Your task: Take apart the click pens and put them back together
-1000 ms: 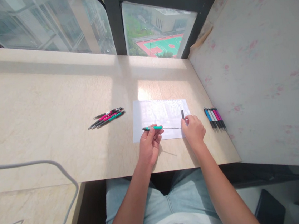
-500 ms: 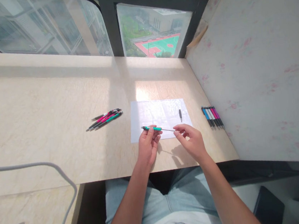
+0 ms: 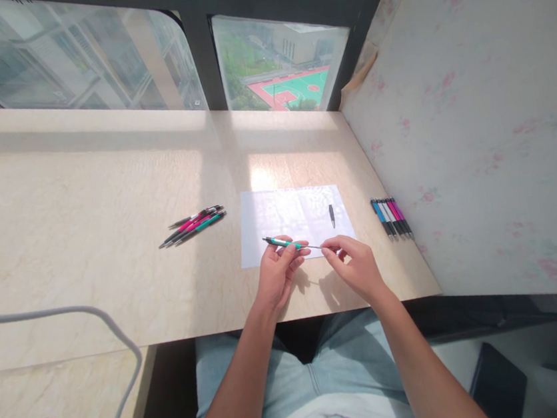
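Observation:
My left hand (image 3: 276,273) is closed on the barrel of a teal pen (image 3: 280,241), held level just above the near edge of a white sheet of paper (image 3: 289,216). A thin refill (image 3: 313,247) sticks out of the barrel to the right. My right hand (image 3: 358,267) pinches the tip of that refill. A small black pen tip piece (image 3: 331,215) lies on the paper, beyond my right hand.
A loose bunch of pink, teal and black pens (image 3: 192,225) lies left of the paper on the beige table (image 3: 82,211). A neat row of blue, white and pink pens (image 3: 391,217) lies by the papered wall (image 3: 476,133). A white cable (image 3: 69,313) curves at the left.
My right hand left the black tip piece on the paper and came back to pinch the end of the refill. The left hand has stayed on the barrel.

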Tool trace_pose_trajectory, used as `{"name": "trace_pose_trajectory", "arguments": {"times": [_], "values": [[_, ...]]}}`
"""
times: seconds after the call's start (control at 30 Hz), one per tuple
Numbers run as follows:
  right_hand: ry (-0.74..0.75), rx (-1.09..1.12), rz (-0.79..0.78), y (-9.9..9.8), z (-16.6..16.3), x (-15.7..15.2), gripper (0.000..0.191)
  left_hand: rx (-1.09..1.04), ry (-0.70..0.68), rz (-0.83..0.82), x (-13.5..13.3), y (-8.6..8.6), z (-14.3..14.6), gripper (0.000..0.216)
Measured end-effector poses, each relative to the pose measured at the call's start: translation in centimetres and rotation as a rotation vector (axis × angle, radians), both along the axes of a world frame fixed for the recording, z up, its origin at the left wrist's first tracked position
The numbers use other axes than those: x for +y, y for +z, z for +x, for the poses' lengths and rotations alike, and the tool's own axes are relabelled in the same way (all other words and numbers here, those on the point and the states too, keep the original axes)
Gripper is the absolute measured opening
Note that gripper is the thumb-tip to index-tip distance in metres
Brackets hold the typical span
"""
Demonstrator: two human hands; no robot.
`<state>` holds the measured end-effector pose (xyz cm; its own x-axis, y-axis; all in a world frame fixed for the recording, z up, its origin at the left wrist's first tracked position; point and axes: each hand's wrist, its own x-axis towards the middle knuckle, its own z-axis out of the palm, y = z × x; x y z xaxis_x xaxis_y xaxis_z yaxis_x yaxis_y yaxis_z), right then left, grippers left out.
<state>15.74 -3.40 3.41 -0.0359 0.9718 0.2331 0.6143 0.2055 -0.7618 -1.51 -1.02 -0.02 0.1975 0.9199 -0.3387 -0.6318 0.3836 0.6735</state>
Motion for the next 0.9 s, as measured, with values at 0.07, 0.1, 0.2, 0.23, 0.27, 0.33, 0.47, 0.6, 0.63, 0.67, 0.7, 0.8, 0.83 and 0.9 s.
{"name": "trace_pose_trajectory", "arguments": {"times": [0.07, 0.1, 0.2, 0.23, 0.27, 0.33, 0.47, 0.6, 0.63, 0.67, 0.7, 0.8, 0.83, 0.9], "values": [[0.016, -0.011, -0.003, -0.06, 0.01, -0.03, 0.012, -0.013, 0.008, -0.001, 0.01, 0.06, 0.01, 0.033], [0.026, -0.021, -0.001, -0.07, 0.03, -0.03, 0.012, -0.016, 0.016, 0.001, 0.03, 0.06, 0.04, 0.033], [0.041, -0.050, 0.008, -0.02, 0.09, 0.00, 0.012, -0.018, 0.038, 0.007, 0.08, 0.01, 0.16, 0.034], [0.041, -0.056, 0.010, 0.01, 0.12, 0.03, 0.012, -0.019, 0.041, 0.009, 0.10, -0.02, 0.19, 0.034], [0.041, -0.059, 0.009, 0.03, 0.14, 0.05, 0.012, -0.019, 0.044, 0.011, 0.11, -0.04, 0.21, 0.034], [0.043, -0.064, 0.003, 0.05, 0.14, 0.11, 0.013, -0.020, 0.050, 0.013, 0.12, -0.08, 0.24, 0.033], [0.046, -0.062, -0.020, 0.06, 0.03, 0.17, 0.015, -0.027, 0.075, 0.009, 0.08, -0.20, 0.24, 0.031], [0.042, -0.054, -0.039, 0.01, -0.08, 0.21, 0.019, -0.041, 0.089, 0.001, 0.06, -0.35, 0.25, 0.034], [0.041, -0.051, -0.041, 0.00, -0.11, 0.22, 0.019, -0.041, 0.091, 0.002, 0.07, -0.39, 0.26, 0.034], [0.041, -0.047, -0.043, 0.00, -0.13, 0.24, 0.019, -0.041, 0.093, 0.006, 0.07, -0.43, 0.27, 0.034], [0.042, -0.044, -0.043, 0.01, -0.16, 0.24, 0.019, -0.041, 0.095, 0.011, 0.09, -0.48, 0.27, 0.033], [0.038, -0.040, -0.040, 0.11, -0.12, 0.18, 0.020, -0.047, 0.106, 0.024, 0.20, -0.67, 0.21, 0.032], [0.028, -0.038, -0.038, 0.14, -0.04, 0.14, 0.022, -0.053, 0.119, 0.024, 0.25, -0.74, 0.16, 0.032], [-0.006, -0.030, -0.031, 0.13, 0.28, 0.06, 0.025, -0.067, 0.157, 0.018, 0.37, -0.87, 0.04, 0.033]]}}
